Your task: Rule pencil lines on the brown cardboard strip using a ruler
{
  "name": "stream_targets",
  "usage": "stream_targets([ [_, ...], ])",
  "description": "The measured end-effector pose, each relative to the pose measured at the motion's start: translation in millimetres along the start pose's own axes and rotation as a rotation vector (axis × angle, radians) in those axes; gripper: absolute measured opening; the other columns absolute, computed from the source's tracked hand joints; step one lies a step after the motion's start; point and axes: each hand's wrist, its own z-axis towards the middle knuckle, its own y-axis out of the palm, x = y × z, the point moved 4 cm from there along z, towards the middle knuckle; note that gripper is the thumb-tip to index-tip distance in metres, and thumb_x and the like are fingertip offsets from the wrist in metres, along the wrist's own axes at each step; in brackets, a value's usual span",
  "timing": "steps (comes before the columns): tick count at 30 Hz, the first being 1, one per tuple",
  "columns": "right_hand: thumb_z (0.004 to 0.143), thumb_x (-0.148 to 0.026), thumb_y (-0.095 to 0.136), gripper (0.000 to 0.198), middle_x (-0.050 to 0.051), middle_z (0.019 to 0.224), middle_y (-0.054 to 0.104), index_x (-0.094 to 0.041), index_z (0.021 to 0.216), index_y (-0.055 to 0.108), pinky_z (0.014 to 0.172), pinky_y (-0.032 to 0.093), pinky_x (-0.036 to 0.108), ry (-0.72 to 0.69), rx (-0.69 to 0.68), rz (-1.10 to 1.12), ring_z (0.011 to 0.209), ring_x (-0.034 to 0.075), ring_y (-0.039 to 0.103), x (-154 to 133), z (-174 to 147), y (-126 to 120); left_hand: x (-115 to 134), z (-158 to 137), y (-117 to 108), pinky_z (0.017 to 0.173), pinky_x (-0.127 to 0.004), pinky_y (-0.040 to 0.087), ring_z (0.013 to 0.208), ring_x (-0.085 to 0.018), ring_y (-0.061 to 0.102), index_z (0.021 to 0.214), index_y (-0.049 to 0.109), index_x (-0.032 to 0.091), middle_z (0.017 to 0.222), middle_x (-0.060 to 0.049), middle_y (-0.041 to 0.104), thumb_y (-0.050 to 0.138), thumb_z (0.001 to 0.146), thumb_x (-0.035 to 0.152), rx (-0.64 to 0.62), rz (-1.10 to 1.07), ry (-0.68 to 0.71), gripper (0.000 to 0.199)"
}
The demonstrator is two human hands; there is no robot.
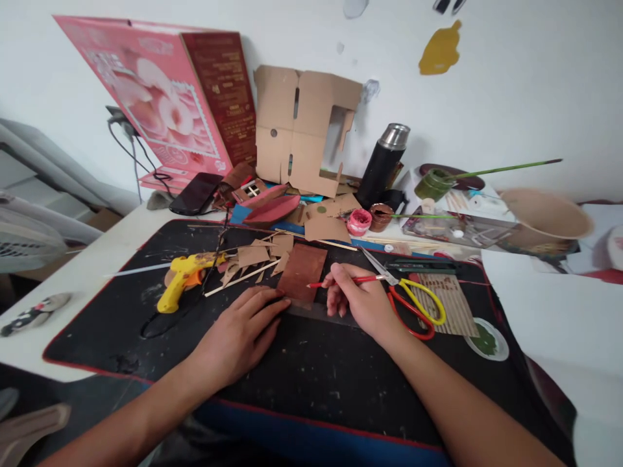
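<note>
Head view: the only view; places are told from the brown card.
Brown card: flat on the black mat, between the two hands, its near end toward the wearer.
Left hand: palm down, fingers stretched and lying close together, gripping nothing; the fingertips rest at the card's near left corner, probably to keep it from sliding.
Right hand: just right of the card, thumb and fingers closed on a red pencil, other fingers curled; the low slant seems to suit bringing the point onto the card.
Clear strip: along the card's near edge, perhaps a straight guide; its ends and any markings are hard to make out.
Scissors: right of the card, partly behind the right hand and forearm, apparently laid aside within reach.
Glue gun: left of the card, on its side, out of the hands' way.
Cardboard scraps: heaped just left of the card, overlapping, so some outlines are lost.
Hidden: part of the pencil's shaft, behind the right thumb; whether its tip touches the card, I cannot tell.
</note>
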Motion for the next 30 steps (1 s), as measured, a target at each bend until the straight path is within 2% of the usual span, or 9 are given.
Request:
stream_targets([
  [5,0.090,-0.082,0.073,0.062,0.002,0.063,0.074,-0.020,0.086,0.074,0.042,0.043,0.021,0.012,-0.029,0.024,0.048,0.016,0.070,1.8,0.0,0.4,3.9,-0.1,-1.7,0.108,-0.043,0.065,0.126,-0.026,0.071,0.134,0.074,0.018,0.133,-0.013,0.076,0.059,0.108,0.013,0.002,-0.014,0.079,0.031],
  [9,0.088,-0.082,0.074,0.064,0.003,0.065,0.076,-0.019,0.092,0.077,0.042,0.043,0.021,0.039,-0.063,0.040,0.047,0.015,0.070,3.2,-0.8,2.8,-0.1,1.7,-2.9,0.112,-0.053,0.062,0.134,-0.032,0.068,0.133,0.075,0.021,0.139,-0.013,0.074,0.061,0.108,0.018,0.039,0.069,-0.003,0.029],
  [13,0.091,-0.079,0.074,0.061,0.003,0.068,0.076,-0.019,0.098,0.079,0.043,0.044,0.021,0.028,-0.043,0.039,0.049,0.015,0.071,3.0,-0.9,1.9,-3.4,2.2,0.5,0.108,-0.049,0.065,0.125,-0.029,0.074,0.140,0.072,0.021,0.139,-0.013,0.075,0.057,0.111,0.024,0.011,0.054,-0.058,0.033],
  [17,0.094,-0.077,0.072,0.059,0.004,0.073,0.078,-0.019,0.100,0.079,0.043,0.045,0.022,-0.007,-0.007,0.017,0.054,0.017,0.074,4.8,0.7,-0.1,-1.9,0.7,1.5,0.108,-0.046,0.065,0.121,-0.027,0.076,0.138,0.073,0.021,0.134,-0.012,0.078,0.057,0.111,0.022,0.021,0.019,-0.019,0.032],
  [22,0.099,-0.074,0.068,0.056,0.007,0.083,0.081,-0.020,0.102,0.078,0.044,0.046,0.022,-0.070,0.003,-0.043,0.063,0.018,0.078,5.1,1.0,-1.8,2.2,-3.4,1.8,0.110,-0.043,0.064,0.125,-0.025,0.075,0.139,0.072,0.020,0.138,-0.012,0.077,0.059,0.110,0.017,0.008,-0.020,0.083,0.032],
  [25,0.098,-0.075,0.068,0.056,0.003,0.071,0.075,-0.020,0.092,0.075,0.044,0.045,0.022,-0.086,0.008,-0.041,0.060,0.018,0.076,1.7,0.5,-3.6,2.1,-4.7,4.1,0.110,-0.045,0.064,0.129,-0.027,0.073,0.140,0.072,0.020,0.140,-0.012,0.077,0.059,0.109,0.018,-0.021,-0.023,0.101,0.033],
  [30,0.094,-0.080,0.071,0.062,-0.006,0.045,0.053,-0.021,0.075,0.067,0.046,0.046,0.023,-0.105,0.057,-0.037,0.042,0.014,0.063,-1.9,1.6,-5.8,0.2,-2.9,8.0,0.107,-0.044,0.065,0.123,-0.026,0.074,0.142,0.071,0.019,0.136,-0.011,0.078,0.057,0.110,0.020,-0.012,0.007,0.101,0.035],
])
